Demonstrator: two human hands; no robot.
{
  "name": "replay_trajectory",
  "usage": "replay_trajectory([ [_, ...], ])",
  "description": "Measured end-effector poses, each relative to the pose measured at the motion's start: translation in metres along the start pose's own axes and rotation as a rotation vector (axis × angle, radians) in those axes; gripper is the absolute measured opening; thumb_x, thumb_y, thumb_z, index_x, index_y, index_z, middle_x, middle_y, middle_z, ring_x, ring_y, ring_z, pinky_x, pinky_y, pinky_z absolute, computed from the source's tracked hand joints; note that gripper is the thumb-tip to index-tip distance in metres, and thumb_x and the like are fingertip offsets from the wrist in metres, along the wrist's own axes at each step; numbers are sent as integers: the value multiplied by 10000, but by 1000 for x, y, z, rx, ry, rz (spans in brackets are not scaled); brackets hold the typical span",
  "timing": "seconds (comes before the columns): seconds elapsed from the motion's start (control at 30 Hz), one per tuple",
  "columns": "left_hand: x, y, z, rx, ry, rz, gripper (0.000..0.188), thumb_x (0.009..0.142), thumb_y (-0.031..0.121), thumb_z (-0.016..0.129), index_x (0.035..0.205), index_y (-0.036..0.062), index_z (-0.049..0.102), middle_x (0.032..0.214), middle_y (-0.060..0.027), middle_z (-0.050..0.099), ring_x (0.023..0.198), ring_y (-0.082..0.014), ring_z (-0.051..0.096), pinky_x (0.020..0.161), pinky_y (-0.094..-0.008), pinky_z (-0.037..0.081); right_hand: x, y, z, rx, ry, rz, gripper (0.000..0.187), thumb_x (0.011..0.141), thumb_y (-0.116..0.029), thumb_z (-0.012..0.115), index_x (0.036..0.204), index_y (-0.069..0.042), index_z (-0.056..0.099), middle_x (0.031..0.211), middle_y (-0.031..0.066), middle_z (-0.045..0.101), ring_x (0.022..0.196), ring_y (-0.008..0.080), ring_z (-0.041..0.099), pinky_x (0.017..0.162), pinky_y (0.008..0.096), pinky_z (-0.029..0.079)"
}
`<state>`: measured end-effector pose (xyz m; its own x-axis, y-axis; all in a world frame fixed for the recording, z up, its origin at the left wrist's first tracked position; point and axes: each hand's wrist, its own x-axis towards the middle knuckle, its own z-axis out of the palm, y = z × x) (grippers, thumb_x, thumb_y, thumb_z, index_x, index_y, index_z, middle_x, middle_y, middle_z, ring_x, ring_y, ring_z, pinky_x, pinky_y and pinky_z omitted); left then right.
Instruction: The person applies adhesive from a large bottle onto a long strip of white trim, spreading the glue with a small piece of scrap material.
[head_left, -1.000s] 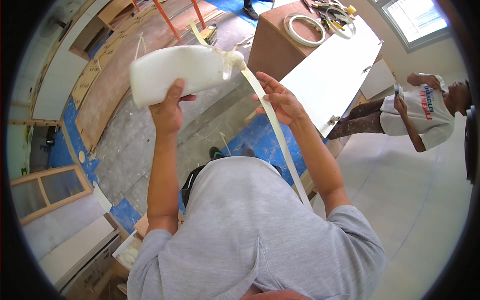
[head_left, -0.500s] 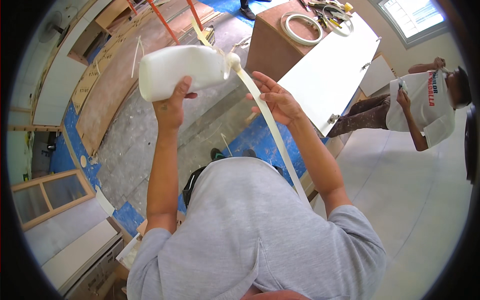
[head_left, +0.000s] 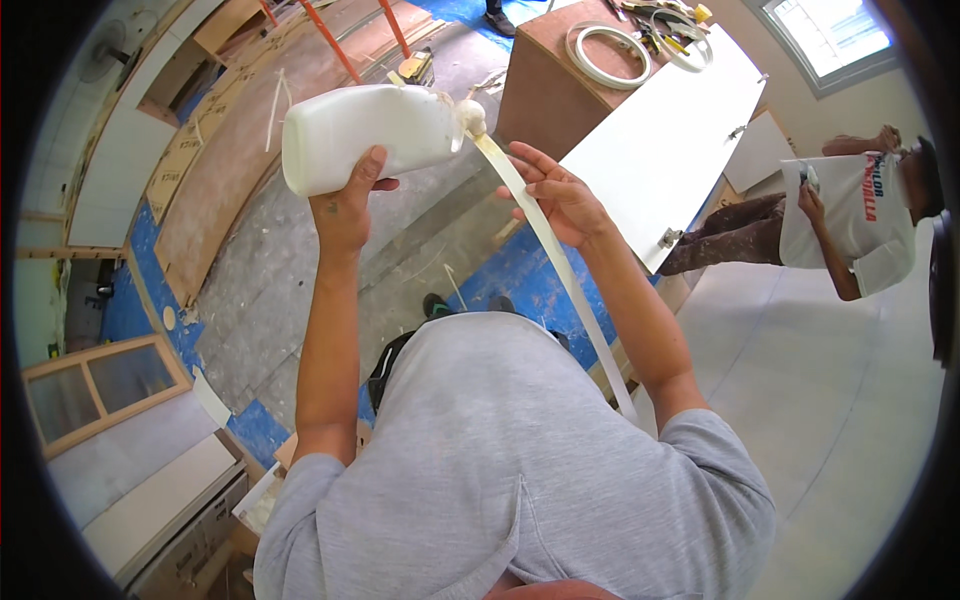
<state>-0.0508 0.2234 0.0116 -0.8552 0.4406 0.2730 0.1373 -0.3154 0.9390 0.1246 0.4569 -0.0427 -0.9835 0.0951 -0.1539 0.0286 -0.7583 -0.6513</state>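
Observation:
My left hand [head_left: 343, 212] grips a white plastic bottle [head_left: 385, 122] that lies tipped on its side, its neck pointing right. A rounded, glue-smeared applicator tip [head_left: 470, 116] at the neck rests on a long, narrow cream edging strip [head_left: 556, 250]. Between the thumb and fingers of my right hand [head_left: 562, 200] runs this strip, just below the applicator. Its lower end hangs down beside my right forearm. A short piece of its far end shows above the bottle; the stretch between is hidden behind the bottle.
Ahead to the right, a brown cabinet [head_left: 545, 85] carries coiled edging [head_left: 612, 57] and tools. A white panel [head_left: 640, 150] with hinges leans beside it. At right stands another person [head_left: 845, 210] holding something small. Blue sheeting [head_left: 500, 275] partly covers the floor; orange legs [head_left: 330, 40] stand ahead.
The strip has slid back toward me past the applicator: less of it shows beyond the bottle, and its lower end has shifted right. The bottle has moved slightly upward in view.

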Motion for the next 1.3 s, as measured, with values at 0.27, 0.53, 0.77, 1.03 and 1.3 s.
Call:
replay_trajectory([
  [0.27, 2, -2, -1, -13, 24, -24, 418, 886, 140, 748, 1259, 35, 591, 1096, -78, 677, 912, -178, 687, 566, -300, 614, 3, -1, -7, 91, -35, 16, 668, 852, 51, 563, 1476, -81, 362, 1464, 180, 441, 1138, 334, 624, 845, 407, 595],
  [0.53, -11, 4, 0, -34, -45, 6, 440, 881, 141, 750, 1273, 44, 576, 1086, -82, 683, 914, -185, 694, 570, -291, 612, 6, -2, -5, 109, -41, -17, 692, 857, 56, 563, 1494, -78, 326, 1468, 189, 431, 1226, 327, 556, 928, 441, 564],
  [0.77, -6, 7, -1, -25, -55, -4, 427, 890, 153, 743, 1264, 26, 581, 1094, -89, 678, 909, -183, 686, 595, -307, 620, 13, -2, -6, 116, -42, -37, 707, 858, 100, 540, 1504, -61, 302, 1515, 207, 373, 1257, 322, 528, 969, 445, 542],
  [1.03, -11, 10, 0, -57, -67, -15, 435, 889, 164, 750, 1264, 23, 582, 1086, -88, 676, 910, -190, 687, 590, -305, 618, 15, -2, 0, 142, -35, -44, 738, 875, 105, 555, 1524, -48, 239, 1524, 251, 347, 1321, 358, 482, 1022, 447, 517],
  [1.3, -4, 8, -6, -55, -76, 15, 437, 883, 143, 758, 1267, 25, 586, 1080, -87, 680, 904, -184, 690, 582, -294, 614, 18, -2, 2, 122, -11, -74, 786, 880, 88, 581, 1548, -33, 186, 1545, 254, 317, 1370, 383, 433, 1046, 452, 502],
])
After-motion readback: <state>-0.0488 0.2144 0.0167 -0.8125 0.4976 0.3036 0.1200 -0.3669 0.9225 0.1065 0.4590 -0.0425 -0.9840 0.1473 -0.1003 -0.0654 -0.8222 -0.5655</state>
